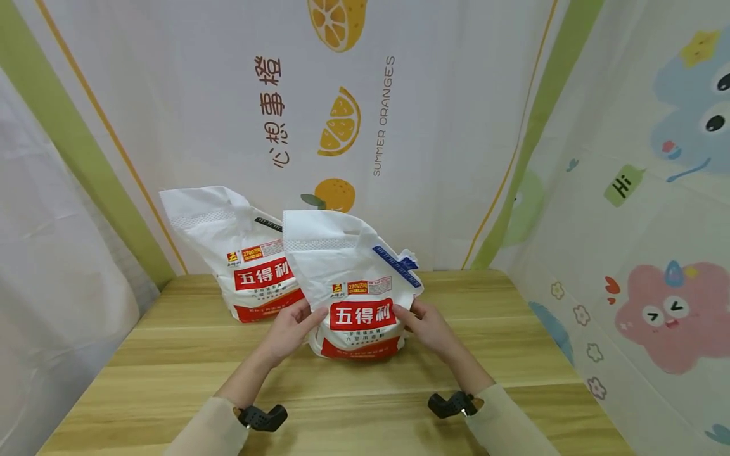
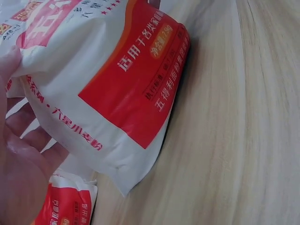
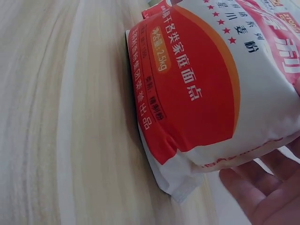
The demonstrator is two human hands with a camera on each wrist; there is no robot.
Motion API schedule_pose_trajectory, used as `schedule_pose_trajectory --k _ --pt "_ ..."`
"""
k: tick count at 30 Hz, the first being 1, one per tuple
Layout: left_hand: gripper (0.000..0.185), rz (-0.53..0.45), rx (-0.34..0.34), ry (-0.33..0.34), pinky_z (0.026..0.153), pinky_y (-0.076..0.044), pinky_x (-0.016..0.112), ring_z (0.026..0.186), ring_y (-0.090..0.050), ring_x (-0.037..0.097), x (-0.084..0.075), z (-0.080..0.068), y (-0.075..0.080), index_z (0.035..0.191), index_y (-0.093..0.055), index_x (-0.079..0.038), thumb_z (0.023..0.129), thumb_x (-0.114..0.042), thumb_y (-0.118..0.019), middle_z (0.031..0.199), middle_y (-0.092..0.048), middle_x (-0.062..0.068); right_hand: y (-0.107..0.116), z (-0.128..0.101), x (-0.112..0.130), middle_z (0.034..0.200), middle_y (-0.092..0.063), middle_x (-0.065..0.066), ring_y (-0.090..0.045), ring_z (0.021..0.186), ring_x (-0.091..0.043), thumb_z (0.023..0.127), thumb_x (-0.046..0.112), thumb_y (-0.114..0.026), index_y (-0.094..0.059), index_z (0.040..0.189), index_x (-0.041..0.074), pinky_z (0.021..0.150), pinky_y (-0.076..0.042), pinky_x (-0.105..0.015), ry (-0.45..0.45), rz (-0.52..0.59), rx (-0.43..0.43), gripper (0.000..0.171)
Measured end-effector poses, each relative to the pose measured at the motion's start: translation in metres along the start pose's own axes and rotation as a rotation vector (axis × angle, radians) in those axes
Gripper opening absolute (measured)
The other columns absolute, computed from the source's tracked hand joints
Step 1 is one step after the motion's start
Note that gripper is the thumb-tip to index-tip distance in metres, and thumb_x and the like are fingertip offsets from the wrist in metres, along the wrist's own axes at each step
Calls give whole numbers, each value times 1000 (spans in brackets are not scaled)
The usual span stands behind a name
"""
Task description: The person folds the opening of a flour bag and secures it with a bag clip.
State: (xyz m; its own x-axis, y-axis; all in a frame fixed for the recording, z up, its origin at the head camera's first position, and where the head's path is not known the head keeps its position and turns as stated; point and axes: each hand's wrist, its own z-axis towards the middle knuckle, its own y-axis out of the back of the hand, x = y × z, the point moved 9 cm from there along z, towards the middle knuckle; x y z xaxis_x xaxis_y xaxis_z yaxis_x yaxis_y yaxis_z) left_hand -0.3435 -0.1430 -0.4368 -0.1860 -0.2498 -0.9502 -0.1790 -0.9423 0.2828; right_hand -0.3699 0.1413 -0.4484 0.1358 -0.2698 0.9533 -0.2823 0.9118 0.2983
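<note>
A white and red flour bag (image 1: pixel 359 345) with a blue strip near its top stands upright on the wooden table, its white top flap leaning left. My left hand (image 1: pixel 288 332) grips its left side, thumb on the front and the other fingers around the side edge. On the opposite side my right hand (image 1: pixel 431 328) holds it the same way. In the left wrist view the bag (image 2: pixel 117 108) fills the upper left, and the fingers of that hand (image 2: pixel 23 164) show beside it. The right wrist view shows the bag's printed front (image 3: pixel 187 84) and my right fingers (image 3: pixel 248 187) along its side.
Behind and left stands a second flour bag (image 1: pixel 239 253) with a black strip, partly hidden by the front one. The wooden table (image 1: pixel 353 405) ends at a white curtain (image 1: pixel 433 126) printed with oranges. Another printed curtain (image 1: pixel 599 240) hangs along the right.
</note>
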Motion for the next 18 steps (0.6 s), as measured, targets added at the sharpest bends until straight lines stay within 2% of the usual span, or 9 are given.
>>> schedule_pose_trajectory --k 6,10,14,18 --pt "59 95 -27 20 114 -57 50 142 -65 36 -7 -11 12 158 -58 -9 109 -39 -70 152 -68 16 12 -12 -4 154 -67 -15 -64 142 -38 112 48 -60 -60 157 10 112 -57 -57 -18 -110 -16 59" --pt "60 232 -57 -38 109 -60 53 140 -66 39 -21 -24 29 158 -58 -8 108 -38 -71 153 -67 17 32 -27 3 161 -61 -12 -59 148 -40 113 50 -57 -58 160 13 118 -52 -58 -15 -278 -39 60" --pt "61 477 -65 -158 114 -54 60 144 -63 40 -36 -40 40 157 -59 -8 106 -36 -75 156 -65 15 46 -42 14 164 -58 -12 -53 153 -43 113 53 -54 -56 162 17 122 -45 -64 30 -511 -42 60" --pt "70 806 -42 -271 118 -48 66 150 -55 44 -48 -54 42 158 -57 -7 101 -42 -79 162 -59 18 51 -56 26 169 -50 -18 -42 159 -50 109 58 -60 -51 165 18 125 -36 -72 127 -781 -31 70"
